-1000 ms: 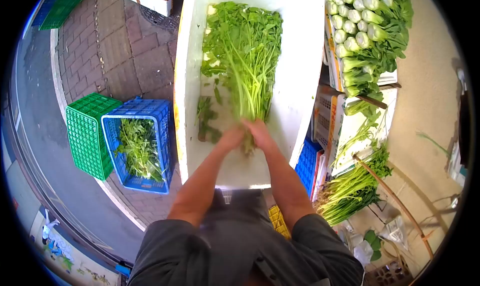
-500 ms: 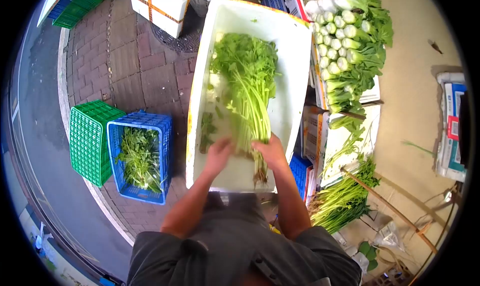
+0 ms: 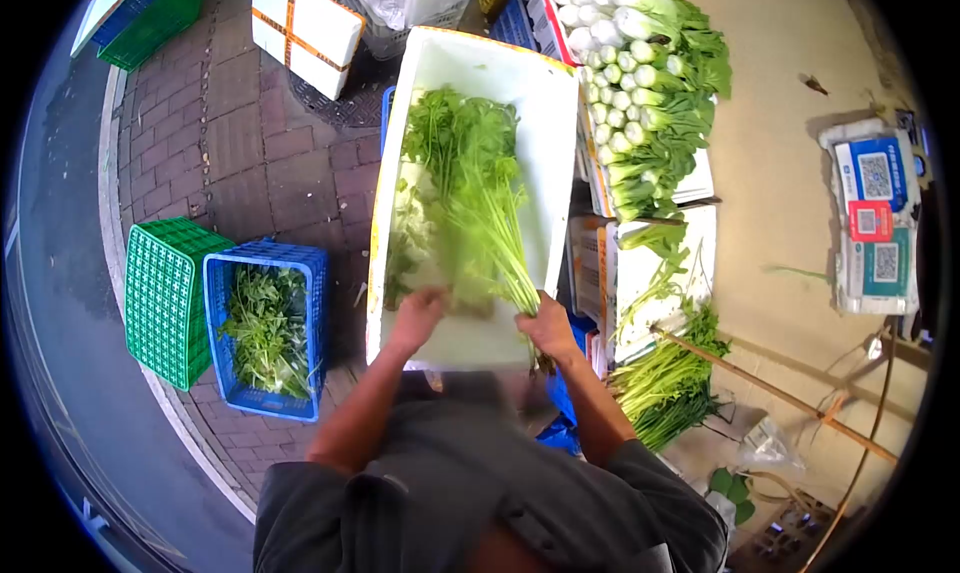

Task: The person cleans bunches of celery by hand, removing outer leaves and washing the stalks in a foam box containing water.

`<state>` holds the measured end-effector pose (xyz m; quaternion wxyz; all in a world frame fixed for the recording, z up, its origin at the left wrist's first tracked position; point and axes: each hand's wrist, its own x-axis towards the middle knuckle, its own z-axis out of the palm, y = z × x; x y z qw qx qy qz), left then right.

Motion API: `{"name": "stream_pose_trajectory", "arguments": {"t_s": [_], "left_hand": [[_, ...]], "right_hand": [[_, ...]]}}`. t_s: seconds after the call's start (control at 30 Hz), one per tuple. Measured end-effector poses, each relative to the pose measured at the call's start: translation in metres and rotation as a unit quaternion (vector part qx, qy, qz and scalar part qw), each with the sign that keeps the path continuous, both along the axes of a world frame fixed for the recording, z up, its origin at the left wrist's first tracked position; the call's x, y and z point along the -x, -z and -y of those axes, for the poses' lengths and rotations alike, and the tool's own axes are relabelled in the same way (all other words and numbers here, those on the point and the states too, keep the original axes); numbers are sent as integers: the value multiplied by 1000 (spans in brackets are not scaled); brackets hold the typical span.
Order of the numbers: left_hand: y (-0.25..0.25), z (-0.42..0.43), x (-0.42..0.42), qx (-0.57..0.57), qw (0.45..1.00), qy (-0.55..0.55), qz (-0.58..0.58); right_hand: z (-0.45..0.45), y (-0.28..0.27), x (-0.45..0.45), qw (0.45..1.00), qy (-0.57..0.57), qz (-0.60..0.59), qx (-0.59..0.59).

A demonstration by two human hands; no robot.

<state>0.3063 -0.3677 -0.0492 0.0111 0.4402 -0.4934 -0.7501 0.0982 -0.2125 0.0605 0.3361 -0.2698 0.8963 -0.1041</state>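
Observation:
A bunch of leafy celery [image 3: 505,238] lies slanting in a white foam box [image 3: 545,98], its leaves toward the far end. My right hand [image 3: 548,328] is closed around the stalks near their root end, over the box's near right corner. My left hand [image 3: 418,318] is at the near left inside the box, apart from the right hand, its fingers curled; what they hold, if anything, I cannot make out. Pale leafy scraps [image 3: 410,223] lie along the box's left side. Part of the bunch is blurred.
At left stand a blue crate [image 3: 318,323] with greens inside and a green crate [image 3: 165,303]. Bok choy [image 3: 630,103] is stacked at right, with more celery [image 3: 665,383] below it and a thin pole [image 3: 740,378] across. A taped foam box [image 3: 305,33] stands beyond.
My right hand has moved slightly right with the root end, so the celery slants more. My left hand has shifted slightly left. The whole view has shifted a little.

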Motion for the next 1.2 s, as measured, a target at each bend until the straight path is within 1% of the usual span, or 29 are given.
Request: {"name": "stream_pose_trajectory", "arguments": {"t_s": [0.03, 0.07, 0.1, 0.13, 0.17, 0.23, 0.33, 0.37, 0.43, 0.47, 0.57, 0.6, 0.63, 0.67, 0.7, 0.73, 0.83, 0.87, 0.93, 0.97, 1.0, 1.03, 1.07, 1.1, 1.17, 1.2], "left_hand": [[2, 1, 1, -3, 1000, 10, 15], [-1, 3, 3, -9, 999, 19, 32], [-4, 6, 3, -12, 998, 26, 48], [9, 3, 3, 5, 999, 25, 38], [7, 5, 2, -3, 1000, 1, 21], [0, 7, 1, -20, 999, -32, -17], [-9, 13, 2, -33, 999, -23, -1], [-12, 18, 2, -35, 999, -17, 5], [-17, 21, 1, -63, 996, -59, -15], [-21, 23, 3, -78, 994, -77, -28], [-29, 34, 4, -82, 996, -21, 10], [-14, 31, 6, -39, 999, 11, -20], [0, 26, 9, -34, 999, -1, -40], [-4, 25, 13, -29, 998, -12, -59], [-8, 23, 15, -24, 997, -21, -75], [-12, 23, 17, -54, 995, -48, -75], [4, 18, 20, -23, 996, -35, -75], [-3, 20, 20, -41, 996, -31, -76], [-25, 24, 24, -75, 994, -22, -75], [-27, 23, 26, -48, 996, -19, -71], [-25, 22, 27, -21, 998, -17, -64], [-22, 22, 29, 6, 998, -13, -58], [-4, 17, 34, 94, 992, -46, -73], [-11, 20, 36, 82, 992, -63, -77], [-28, 30, 45, 60, 990, -96, -89], [-30, 38, 50, 51, 998, -34, -19]], "right_hand": [[-16, 15, 4, 1000, -11, -16, -19], [-21, 9, 3, 998, -22, -31, -41], [-29, 0, 3, 999, -17, -24, -33], [-32, -10, 7, 999, -15, -20, -21], [-30, -26, 6, 1000, -10, -14, -12], [-32, -51, 3, 998, -25, -41, -40], [-50, -64, 1, 992, -64, -75, -72], [-47, -76, 2, 993, -71, -82, -52], [-44, -112, -3, 992, -81, -92, -19], [-52, -115, -1, 989, -95, -114, -17], [-59, -128, -1, 999, 7, 17, 35], [-69, -118, 4, 994, 20, 83, 62], [-79, -113, 5, 984, 61, 133, 103], [-83, -116, 2, 967, 102, 184, 142], [-83, -118, 3, 969, 107, 191, 112], [-81, -122, 4, 970, 111, 198, 82], [-71, -141, -4, 938, 176, 257, 152], [-89, -125, 3, 931, 168, 273, 173], [-91, -133, 4, 925, 176, 284, 181], [-89, -136, 0, 921, 179, 292, 184], [-79, -144, -7, 919, 213, 285, 169], [-77, -147, -8, 939, 208, 250, 115], [-77, -148, -10, 932, 214, 263, 130], [-79, -149, -12, 925, 222, 274, 144], [-101, -137, -7, 920, 198, 298, 162], [-101, -135, -7, 916, 184, 310, 174]]}}
